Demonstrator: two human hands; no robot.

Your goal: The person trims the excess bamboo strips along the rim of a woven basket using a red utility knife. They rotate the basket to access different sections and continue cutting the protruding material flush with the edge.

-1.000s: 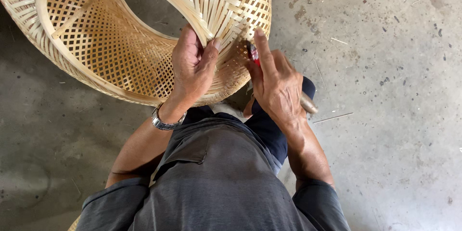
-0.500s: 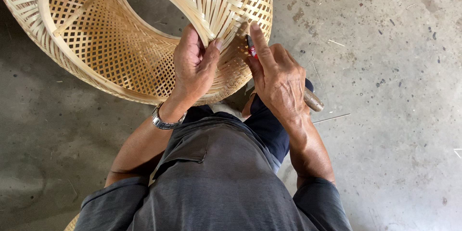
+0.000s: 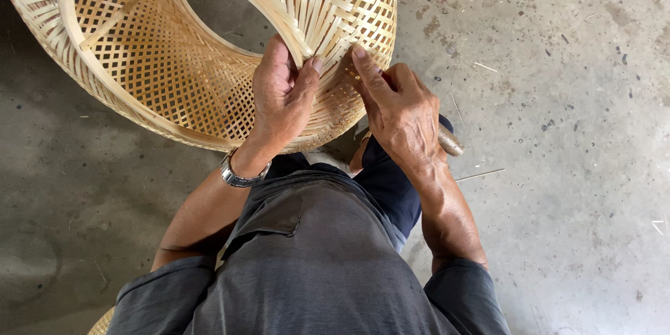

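Two hands work a large woven bamboo basket lying on its side on the concrete floor. Left hand pinches the rim strip, thumb on top. Right hand curls around a wooden-handled tool, forefinger pressing the weave. Thin strips could splinter or cut fingers if forced.
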